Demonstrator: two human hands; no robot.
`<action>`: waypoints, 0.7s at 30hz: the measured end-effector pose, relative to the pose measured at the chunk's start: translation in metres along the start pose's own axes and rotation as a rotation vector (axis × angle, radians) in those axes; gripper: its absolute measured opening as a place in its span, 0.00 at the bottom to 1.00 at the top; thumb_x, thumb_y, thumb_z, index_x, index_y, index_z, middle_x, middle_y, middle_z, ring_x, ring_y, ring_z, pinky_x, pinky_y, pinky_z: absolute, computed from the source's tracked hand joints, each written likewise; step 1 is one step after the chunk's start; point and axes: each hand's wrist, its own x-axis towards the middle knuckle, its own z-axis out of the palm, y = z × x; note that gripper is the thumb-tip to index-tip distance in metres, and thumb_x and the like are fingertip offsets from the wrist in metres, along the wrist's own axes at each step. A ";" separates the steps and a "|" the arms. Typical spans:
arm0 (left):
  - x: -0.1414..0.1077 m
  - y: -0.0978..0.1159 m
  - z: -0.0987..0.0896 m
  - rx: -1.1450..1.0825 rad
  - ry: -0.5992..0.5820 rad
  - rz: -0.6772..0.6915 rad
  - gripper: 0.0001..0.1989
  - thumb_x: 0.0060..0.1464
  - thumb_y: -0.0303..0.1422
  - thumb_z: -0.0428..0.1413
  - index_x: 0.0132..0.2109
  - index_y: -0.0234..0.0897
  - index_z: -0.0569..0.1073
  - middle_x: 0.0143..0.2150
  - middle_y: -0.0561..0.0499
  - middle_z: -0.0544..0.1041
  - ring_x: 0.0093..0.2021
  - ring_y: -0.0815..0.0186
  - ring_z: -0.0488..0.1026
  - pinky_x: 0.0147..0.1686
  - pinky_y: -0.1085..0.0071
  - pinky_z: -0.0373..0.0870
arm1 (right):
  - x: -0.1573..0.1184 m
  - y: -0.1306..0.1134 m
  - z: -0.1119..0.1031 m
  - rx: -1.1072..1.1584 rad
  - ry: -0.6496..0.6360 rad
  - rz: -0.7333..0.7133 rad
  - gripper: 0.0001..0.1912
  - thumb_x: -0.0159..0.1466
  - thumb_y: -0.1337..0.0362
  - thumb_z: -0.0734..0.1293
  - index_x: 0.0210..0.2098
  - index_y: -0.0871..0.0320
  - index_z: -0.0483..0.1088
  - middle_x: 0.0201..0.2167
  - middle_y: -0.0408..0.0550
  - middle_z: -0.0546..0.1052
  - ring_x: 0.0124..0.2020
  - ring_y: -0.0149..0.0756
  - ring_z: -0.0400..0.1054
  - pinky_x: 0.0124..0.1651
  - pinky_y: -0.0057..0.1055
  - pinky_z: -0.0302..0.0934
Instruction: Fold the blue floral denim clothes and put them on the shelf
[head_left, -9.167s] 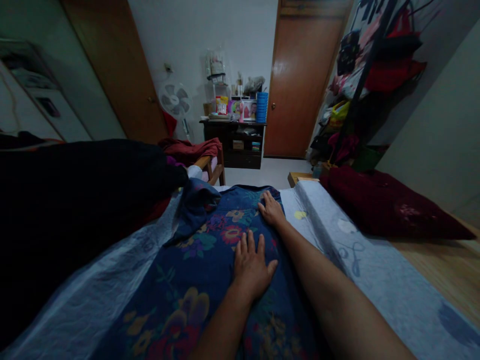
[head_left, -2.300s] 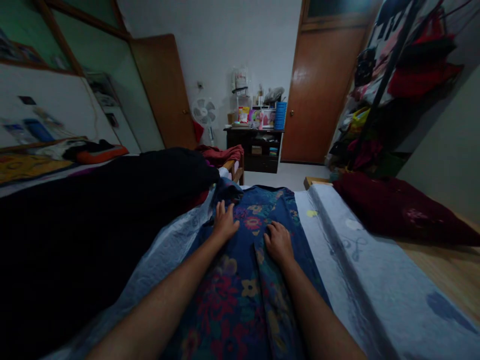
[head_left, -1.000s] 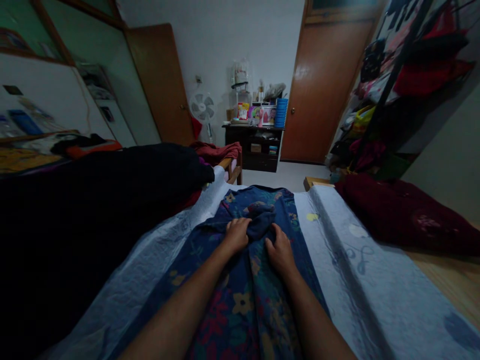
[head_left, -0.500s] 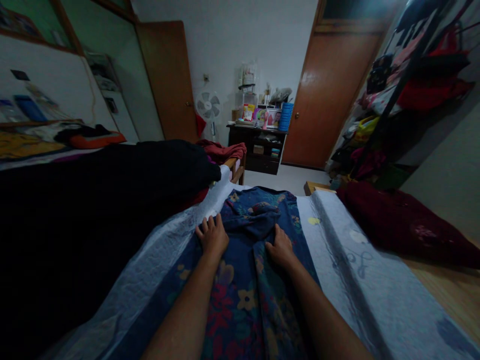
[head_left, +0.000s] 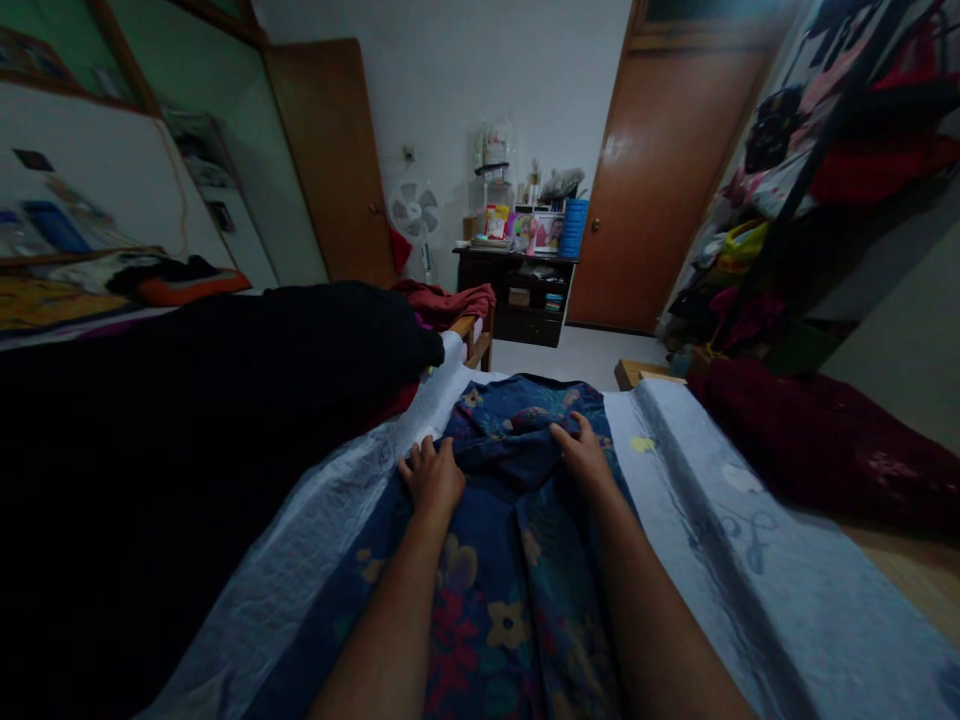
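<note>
A dark blue floral garment (head_left: pixel 469 580) lies spread lengthwise over the bed, with a loose crosswise fold near its far end. My left hand (head_left: pixel 435 480) rests at the left end of that fold, its fingers apart and pressed down on the cloth. At the fold's right end, my right hand (head_left: pixel 585 455) has its thumb and forefinger on the raised cloth, gripping it. Both forearms reach over the near part of the garment and cover some of it. A narrower strip of the same cloth runs toward me between the arms.
A large black cloth heap (head_left: pixel 225 400) lies on the left. The pale bed cover (head_left: pixel 675 520) shows on both sides, with a dark red bundle (head_left: pixel 817 430) at right. Beyond the bed stand a fan (head_left: pixel 415 212), a dark cabinet (head_left: pixel 517 325) and a wooden door (head_left: pixel 637 190).
My right hand has moved forward and slightly right, from beside the fold up onto its right end. My left hand stays at the fold's left end. The view has shifted slightly.
</note>
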 end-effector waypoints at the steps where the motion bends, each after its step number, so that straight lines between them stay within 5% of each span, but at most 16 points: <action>1: 0.001 0.000 0.000 0.000 -0.016 -0.006 0.24 0.56 0.28 0.48 0.59 0.44 0.69 0.63 0.41 0.64 0.62 0.49 0.60 0.60 0.43 0.48 | -0.003 0.004 0.005 0.015 -0.033 -0.024 0.28 0.53 0.56 0.66 0.53 0.58 0.68 0.36 0.47 0.77 0.33 0.37 0.71 0.37 0.32 0.66; 7: 0.006 -0.007 -0.002 0.024 -0.026 -0.055 0.22 0.58 0.29 0.46 0.58 0.46 0.69 0.55 0.42 0.73 0.53 0.51 0.68 0.58 0.46 0.52 | -0.008 0.014 0.007 0.098 -0.111 -0.007 0.18 0.48 0.64 0.62 0.39 0.57 0.72 0.27 0.41 0.75 0.28 0.34 0.66 0.35 0.30 0.63; 12: 0.009 -0.013 -0.004 0.046 -0.016 -0.052 0.23 0.60 0.26 0.43 0.59 0.46 0.68 0.52 0.43 0.75 0.51 0.53 0.70 0.57 0.46 0.52 | 0.001 0.008 -0.002 0.137 0.005 0.035 0.12 0.48 0.62 0.65 0.32 0.57 0.71 0.22 0.39 0.70 0.25 0.32 0.63 0.29 0.26 0.59; 21: 0.014 -0.017 -0.023 0.072 -0.085 -0.017 0.20 0.57 0.24 0.45 0.53 0.39 0.71 0.47 0.41 0.76 0.48 0.54 0.74 0.42 0.64 0.67 | 0.012 -0.003 -0.024 0.356 0.297 0.049 0.12 0.49 0.60 0.68 0.31 0.58 0.69 0.24 0.38 0.67 0.26 0.29 0.60 0.30 0.25 0.57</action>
